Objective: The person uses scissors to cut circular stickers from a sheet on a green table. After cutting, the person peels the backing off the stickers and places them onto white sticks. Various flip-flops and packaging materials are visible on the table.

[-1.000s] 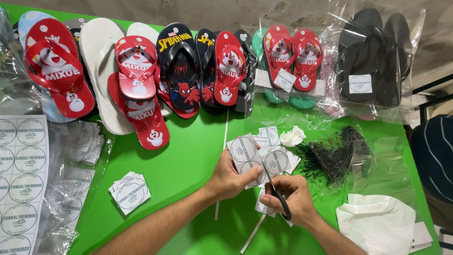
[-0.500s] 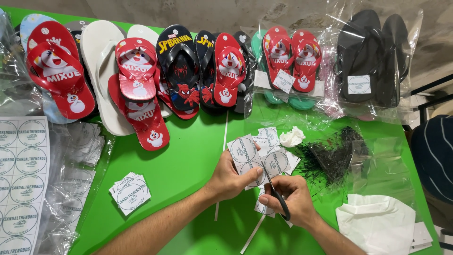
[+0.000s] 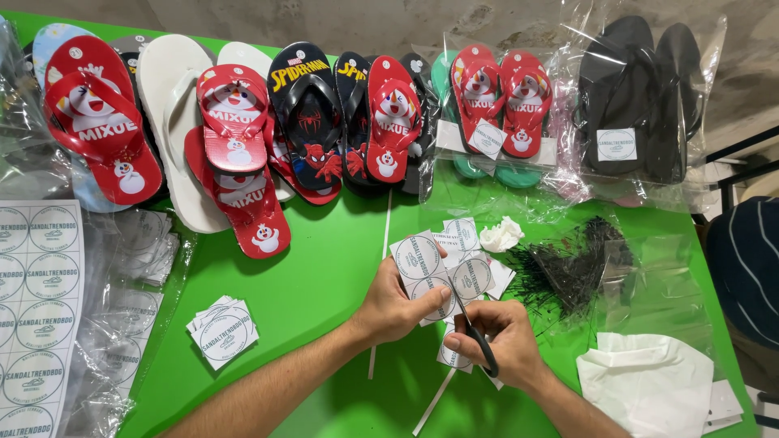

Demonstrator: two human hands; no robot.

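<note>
My left hand (image 3: pixel 395 304) pinches a white paper sheet of round printed labels (image 3: pixel 442 272) over the green table (image 3: pixel 324 268). In my right hand (image 3: pixel 497 341) are black-handled scissors (image 3: pixel 475 337), their blades reaching up into the sheet between the round labels. Small cut label squares (image 3: pixel 454 357) lie under and around both hands. A thin white paper strip (image 3: pixel 385 243) lies on the table just left of my left hand.
Red, white and black flip-flops (image 3: pixel 235 154) line the far edge; bagged pairs (image 3: pixel 503 113) lie at the right. A label sheet (image 3: pixel 36 308) and clear bags (image 3: pixel 130 284) lie left, a stack of cut labels (image 3: pixel 223 331) nearby. Black tag pins (image 3: pixel 568 264), white cloth (image 3: pixel 645 389), a person's striped sleeve (image 3: pixel 746 268) lie right.
</note>
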